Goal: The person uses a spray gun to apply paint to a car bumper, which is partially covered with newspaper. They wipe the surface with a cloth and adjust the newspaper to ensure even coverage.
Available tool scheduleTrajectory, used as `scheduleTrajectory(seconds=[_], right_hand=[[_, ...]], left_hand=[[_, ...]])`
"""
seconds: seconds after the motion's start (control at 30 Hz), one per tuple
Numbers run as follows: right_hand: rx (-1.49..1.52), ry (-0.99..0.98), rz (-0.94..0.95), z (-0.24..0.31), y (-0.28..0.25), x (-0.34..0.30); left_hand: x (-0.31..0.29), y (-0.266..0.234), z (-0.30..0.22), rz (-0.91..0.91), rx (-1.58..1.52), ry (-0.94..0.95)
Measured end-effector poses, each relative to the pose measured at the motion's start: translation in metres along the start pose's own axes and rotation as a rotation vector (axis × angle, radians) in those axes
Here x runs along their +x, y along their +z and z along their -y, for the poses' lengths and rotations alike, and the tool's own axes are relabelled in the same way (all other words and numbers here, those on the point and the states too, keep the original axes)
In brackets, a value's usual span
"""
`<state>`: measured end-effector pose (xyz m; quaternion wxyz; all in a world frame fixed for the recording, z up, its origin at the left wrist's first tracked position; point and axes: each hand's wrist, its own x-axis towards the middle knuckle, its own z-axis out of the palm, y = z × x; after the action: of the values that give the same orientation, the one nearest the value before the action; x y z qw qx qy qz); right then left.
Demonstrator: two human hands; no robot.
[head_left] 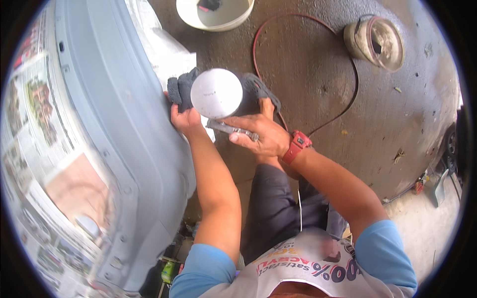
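A spray gun with a round white cup on top is in my right hand, whose fingers close round its metal body. The cup hides the front of the gun. My left hand grips a dark grey cloth, close to the edge of a long grey bumper. Part of the cloth lies behind the cup. The bumper stretches along my left side, with a matte grey surface.
Newspaper sheets lie beyond the bumper. A white basin stands ahead on the wet floor, and a dirty bucket at the far right. A red hose loops across the floor. My foot in a dark sandal is beyond my right hand.
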<state>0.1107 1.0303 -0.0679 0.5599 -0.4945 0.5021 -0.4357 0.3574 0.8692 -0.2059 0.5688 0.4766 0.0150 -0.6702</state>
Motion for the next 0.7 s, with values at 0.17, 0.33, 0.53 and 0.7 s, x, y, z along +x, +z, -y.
scheduleTrajectory(seconds=[0.17, 0.33, 0.53, 0.7], right_hand=[[0.036, 0.003, -0.034, 0.019, -0.05, 0.09], [0.097, 0.161, 0.011, 0.043, -0.084, 0.179], [0.078, 0.259, 0.145, 0.085, -0.124, 0.279], [-0.06, 0.066, 0.199, 0.099, -0.142, 0.333]], left_hand=[[0.048, 0.067, 0.004, -0.047, -0.167, -0.039], [0.073, 0.132, 0.011, -0.128, 0.057, 0.055], [0.114, 0.179, 0.014, -0.358, 0.141, -0.002], [0.133, 0.223, 0.056, -0.384, 0.204, 0.453]])
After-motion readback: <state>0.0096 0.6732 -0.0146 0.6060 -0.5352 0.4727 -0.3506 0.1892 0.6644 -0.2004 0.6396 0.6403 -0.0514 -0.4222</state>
